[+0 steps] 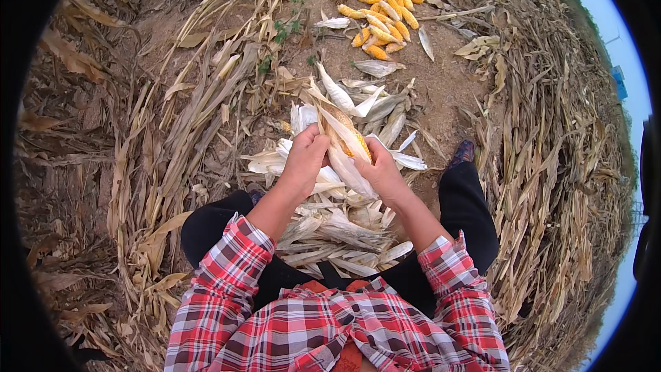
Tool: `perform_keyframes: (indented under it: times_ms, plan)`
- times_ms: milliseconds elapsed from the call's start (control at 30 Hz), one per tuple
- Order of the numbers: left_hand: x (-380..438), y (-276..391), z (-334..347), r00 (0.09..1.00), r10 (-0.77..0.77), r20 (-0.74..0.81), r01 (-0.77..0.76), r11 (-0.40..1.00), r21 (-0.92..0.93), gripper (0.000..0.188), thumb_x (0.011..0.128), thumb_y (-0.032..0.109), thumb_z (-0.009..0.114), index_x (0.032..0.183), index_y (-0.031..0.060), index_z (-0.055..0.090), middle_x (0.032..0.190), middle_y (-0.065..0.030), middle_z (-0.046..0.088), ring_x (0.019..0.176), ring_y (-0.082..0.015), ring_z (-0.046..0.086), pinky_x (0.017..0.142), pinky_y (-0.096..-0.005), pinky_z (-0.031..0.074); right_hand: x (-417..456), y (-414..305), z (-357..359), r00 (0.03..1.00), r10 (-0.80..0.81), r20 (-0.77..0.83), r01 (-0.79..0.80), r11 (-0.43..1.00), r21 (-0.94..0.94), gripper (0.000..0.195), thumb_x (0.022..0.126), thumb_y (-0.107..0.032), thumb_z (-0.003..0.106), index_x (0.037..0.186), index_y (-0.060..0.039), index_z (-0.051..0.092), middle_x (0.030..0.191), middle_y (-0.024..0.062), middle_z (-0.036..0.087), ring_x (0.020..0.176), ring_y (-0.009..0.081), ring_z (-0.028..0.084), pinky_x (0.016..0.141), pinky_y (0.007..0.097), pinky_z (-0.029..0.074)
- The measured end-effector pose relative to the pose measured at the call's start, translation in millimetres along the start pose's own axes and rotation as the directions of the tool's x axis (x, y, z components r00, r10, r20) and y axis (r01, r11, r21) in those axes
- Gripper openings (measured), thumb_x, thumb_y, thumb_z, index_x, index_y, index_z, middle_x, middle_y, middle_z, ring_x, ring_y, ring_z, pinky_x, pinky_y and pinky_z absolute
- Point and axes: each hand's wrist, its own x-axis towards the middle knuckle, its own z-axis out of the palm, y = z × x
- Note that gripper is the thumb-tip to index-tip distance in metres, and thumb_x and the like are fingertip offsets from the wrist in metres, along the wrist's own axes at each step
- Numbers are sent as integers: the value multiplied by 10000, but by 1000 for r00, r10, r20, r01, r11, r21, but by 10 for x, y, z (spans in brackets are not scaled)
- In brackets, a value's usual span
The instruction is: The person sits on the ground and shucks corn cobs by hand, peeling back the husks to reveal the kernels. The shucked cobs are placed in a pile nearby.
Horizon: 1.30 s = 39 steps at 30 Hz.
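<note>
An ear of corn is held up in front of me, its yellow kernels showing between partly opened pale husk leaves. My left hand grips the husk on the ear's left side, thumb bent over the leaf. Around the lower right of the same ear, my right hand is closed, with its thumb against the husk. The far side of the ear and several of my fingertips are hidden. Beneath both hands lies a heap of stripped corn husks, reaching back between my legs.
Beyond the husks, a pile of bare yellow corn cobs rests on brown soil. Rows of dry corn stalks lie flattened on the right, and more dry stalks cover the left. My shoe stands beside the right-hand stalks.
</note>
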Motion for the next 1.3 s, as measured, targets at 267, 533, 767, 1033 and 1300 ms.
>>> perform_keyframes:
  times_ms: [267,533,767,1033,1300]
  plan:
    - [38,-58,-93,996,-45,-73,56,986,159,217,895,86,429,1013,0,589,827,-11,591,666,-71,531,602,-232,458,74,-120,-237,982,123,-145,-18,819,573,403,912,-299,527,1173,7,543,1038,72,626,891,152,619,790,291,502]
    - [110,-177,-321,989,142,39,-110,536,837,160,864,144,476,902,12,560,755,-69,605,639,-239,583,600,-372,481,140,-115,-569,950,41,-310,149,812,564,445,909,-313,595,1227,-18,497,1097,72,610,959,182,612,862,341,498]
    - [-143,-620,-401,876,-112,469,-443,196,875,613,825,441,649,1213,-15,520,1083,-199,599,949,-318,582,823,-344,468,37,-190,-353,973,11,-228,77,926,370,521,848,-248,690,1254,-8,468,1131,73,580,1002,154,568,883,317,459]
    - [75,-105,1,982,123,145,-176,874,452,509,917,444,559,1014,-55,591,829,-99,616,776,-150,573,720,-288,474,-131,-72,-28,995,-38,90,50,990,-134,565,807,-303,715,1216,24,502,1062,88,602,969,150,554,867,291,437]
    - [29,-70,-61,984,-117,-130,127,990,65,383,980,396,417,856,52,530,699,-54,593,491,-123,532,339,-266,357,-101,-90,-7,999,-30,42,40,965,-258,574,807,-295,706,1231,27,493,1076,98,614,986,154,564,887,284,432]
